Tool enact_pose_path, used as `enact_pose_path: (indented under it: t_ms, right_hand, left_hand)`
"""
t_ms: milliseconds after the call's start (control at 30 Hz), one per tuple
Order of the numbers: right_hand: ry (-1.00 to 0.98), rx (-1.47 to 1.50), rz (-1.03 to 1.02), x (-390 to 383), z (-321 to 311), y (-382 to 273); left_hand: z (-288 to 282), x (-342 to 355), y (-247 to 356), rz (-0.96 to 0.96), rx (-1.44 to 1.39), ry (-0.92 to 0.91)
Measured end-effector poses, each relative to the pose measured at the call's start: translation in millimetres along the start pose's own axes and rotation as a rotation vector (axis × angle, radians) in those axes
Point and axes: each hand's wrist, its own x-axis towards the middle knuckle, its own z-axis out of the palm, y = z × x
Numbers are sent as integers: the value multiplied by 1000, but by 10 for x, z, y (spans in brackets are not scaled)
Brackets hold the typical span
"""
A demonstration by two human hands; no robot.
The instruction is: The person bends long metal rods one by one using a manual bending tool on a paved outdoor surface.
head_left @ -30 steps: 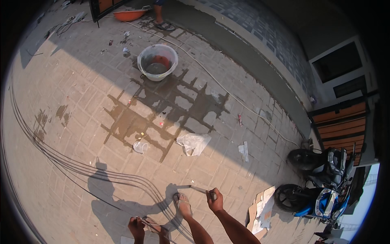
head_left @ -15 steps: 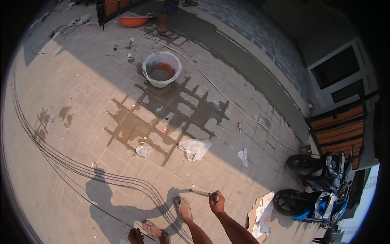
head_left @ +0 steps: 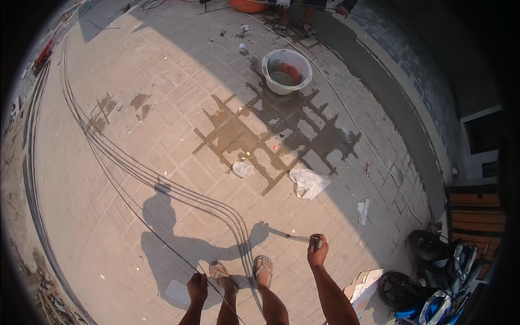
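One slender grey hand tool is grasped in the right hand, with the fingers wrapped tightly round its near end; from the fist the tool is pointed leftward, its thin length left exposed beyond the fingers, above the sunlit paving of pale brick-shaped blocks. The left hand is clenched beside one thin dark line across the paving; whether that line or anything else is held cannot be told. Two bare feet in light-coloured sandals are seen between the hands.

Farther off, one round whitish plastic tub is seen at the edge of a wet patch. Near that patch, one clear plastic cup and one crumpled white plastic bag are found, well apart from the fingers. One long pale hose is stretched along the right. Two motorcycles, one dark and one blue, are parked at the right, and another person's sandalled feet are shown at the top
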Motion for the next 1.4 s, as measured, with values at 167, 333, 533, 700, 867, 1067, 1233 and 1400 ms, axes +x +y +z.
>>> enact_pose_path:
  t_ms: [167, 333, 533, 700, 867, 1067, 1233, 1400]
  right_hand:
    - [47, -177, -206, 175, -43, -59]
    - [-300, 28, -274, 187, 264, 29]
    - [-286, -65, -339, -227, 589, 29]
    - [-779, -415, -591, -1222, 688, -749]
    - [-958, -646, -746, -2652, 753, -1329]
    - [-1228, -607, 312, -3665, -24, -751]
    - [-1105, -909, -23, -4471, -294, -263]
    - [-1042, -798, 39, -4820, -497, 171]
  left_hand:
    - [-61, -179, 445, -79, 37, 47]
    - [-238, -214, -271, -40, 36, 112]
    - [-350, -355, -1101, -89, -62, 73]
    - [-864, -539, -1432, 19, -72, 37]
    - [-1487, -811, -1707, 67, -225, -9]
    - [-2410, -1115, -2157, 19, -231, 48]
    - [-2573, -964, -2878, 181, -134, 59]
    - [-2501, -850, -3040, 50, -213, 34]
